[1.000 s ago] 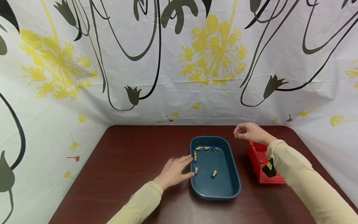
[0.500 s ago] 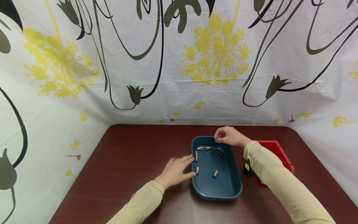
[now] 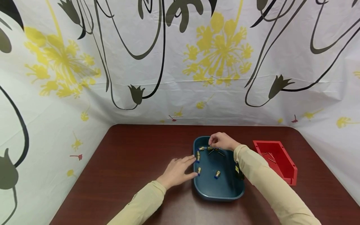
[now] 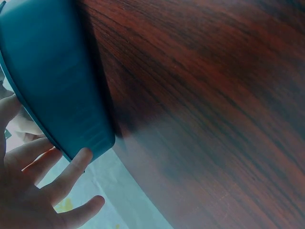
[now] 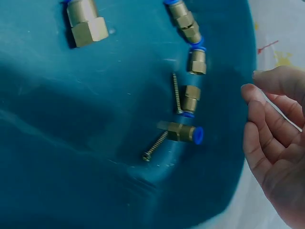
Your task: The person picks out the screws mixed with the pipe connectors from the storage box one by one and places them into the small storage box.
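A blue-green tray (image 3: 208,189) holds several brass push-in fittings (image 3: 217,174) with blue ends, mostly along its left and far sides. Two small screws (image 5: 177,93) lie among the far fittings. My left hand (image 3: 177,172) rests at the tray's left rim, fingers spread and extended; the left wrist view shows its fingertips (image 4: 85,153) at the tray's outer side. My right hand (image 3: 223,142) is over the far rim, thumb and forefinger pinched together above the fittings. What small thing sits between those fingertips (image 5: 252,93) is hidden.
Right of the tray stands a red open-front bin (image 3: 288,164) with several screws (image 3: 271,160) inside. A dark wood tabletop (image 3: 135,162) carries both. Behind it hangs a white curtain (image 3: 168,106) with a floral print.
My right hand has come left from above the red bin to the tray's far end, its fingertips staying pinched, and has lowered. The red bin is uncovered. My left hand stays at the rim.
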The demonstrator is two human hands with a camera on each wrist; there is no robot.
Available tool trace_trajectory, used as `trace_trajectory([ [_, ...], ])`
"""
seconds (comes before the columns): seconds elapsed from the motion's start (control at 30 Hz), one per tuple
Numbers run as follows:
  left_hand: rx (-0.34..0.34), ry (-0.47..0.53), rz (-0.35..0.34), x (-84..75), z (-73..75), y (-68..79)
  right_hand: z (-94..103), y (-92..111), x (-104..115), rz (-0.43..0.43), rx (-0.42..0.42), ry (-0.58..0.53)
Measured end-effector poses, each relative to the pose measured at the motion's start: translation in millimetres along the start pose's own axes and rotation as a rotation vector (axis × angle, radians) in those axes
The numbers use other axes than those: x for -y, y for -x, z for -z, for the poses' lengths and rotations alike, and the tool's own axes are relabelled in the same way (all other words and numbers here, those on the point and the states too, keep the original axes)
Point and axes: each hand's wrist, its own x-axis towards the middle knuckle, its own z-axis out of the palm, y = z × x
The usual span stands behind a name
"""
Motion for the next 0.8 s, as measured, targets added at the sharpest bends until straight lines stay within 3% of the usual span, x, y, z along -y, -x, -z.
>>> trace_trajectory([
  [0.2,-0.006,-0.013,0.001,0.9,0.0,-0.4,-10.9,-4.6,-2.6,-0.014,-0.014,0.067],
  [0.8,0.022,-0.010,0.007,-1.2,3.4,0.8,-29.6,-8.8,-16.3,-0.110,0.003,0.110],
])
